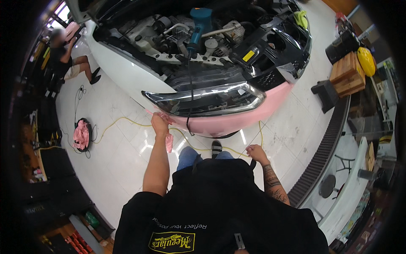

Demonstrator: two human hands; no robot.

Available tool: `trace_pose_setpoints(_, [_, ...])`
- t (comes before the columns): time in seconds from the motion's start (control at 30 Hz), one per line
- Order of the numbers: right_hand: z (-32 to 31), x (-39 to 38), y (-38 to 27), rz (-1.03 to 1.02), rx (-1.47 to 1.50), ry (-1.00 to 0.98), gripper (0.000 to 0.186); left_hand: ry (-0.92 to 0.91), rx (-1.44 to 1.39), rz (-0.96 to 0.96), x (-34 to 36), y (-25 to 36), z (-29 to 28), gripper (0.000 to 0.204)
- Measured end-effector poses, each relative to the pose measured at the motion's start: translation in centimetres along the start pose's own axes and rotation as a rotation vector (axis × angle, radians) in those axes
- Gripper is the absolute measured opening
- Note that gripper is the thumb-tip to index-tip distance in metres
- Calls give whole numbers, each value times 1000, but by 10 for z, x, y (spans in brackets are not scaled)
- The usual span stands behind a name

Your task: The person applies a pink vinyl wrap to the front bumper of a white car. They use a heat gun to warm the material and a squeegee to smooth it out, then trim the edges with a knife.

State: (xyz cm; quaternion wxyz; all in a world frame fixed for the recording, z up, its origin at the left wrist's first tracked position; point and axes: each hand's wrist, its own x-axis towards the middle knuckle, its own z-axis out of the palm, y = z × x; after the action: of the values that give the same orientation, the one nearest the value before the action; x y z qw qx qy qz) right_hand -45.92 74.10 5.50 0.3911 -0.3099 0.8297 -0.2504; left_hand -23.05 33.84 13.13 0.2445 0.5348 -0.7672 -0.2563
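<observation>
In front of me is the corner of a white car [122, 70] with its bonnet up and pink film [224, 123] over the bumper below the headlight [207, 100]. My left hand [159, 123] is closed on the film by the headlight's left end, and a loose pink flap [169, 143] hangs below it. My right hand [257, 153] is in front of the bumper, apart from it, fingers curled together; whatever they may hold is too small to make out. A teal heat gun [200, 26] rests on the engine bay, its black cord [191, 84] hanging down across the headlight.
A yellow hose [122, 119] winds over the tiled floor near my feet. At left stands a round black bin [81, 134] with crumpled pink film, and a person [63, 55] sits further back. A black step stool [325, 95] and a wooden box [347, 74] are at right.
</observation>
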Motion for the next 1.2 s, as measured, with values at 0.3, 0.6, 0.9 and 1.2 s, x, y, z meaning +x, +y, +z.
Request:
trace_pose_setpoints(0.3, [9, -21, 30, 34, -59, 134, 27, -350, 229, 168, 18, -32, -16, 11])
trace_pose_setpoints(0.6, [97, 91, -122, -653, -102, -15, 30, -745, -49, 317, 56, -22, -41, 22])
trace_pose_setpoints(0.9, [205, 146, -339, 205, 1631, -330, 18, -910, -19, 86, 74, -27, -57, 22])
trace_pose_setpoints(1.2, [226, 155, -341, 277, 2289, -324, 18, -950, 67, 243, 72, -21, -56, 22])
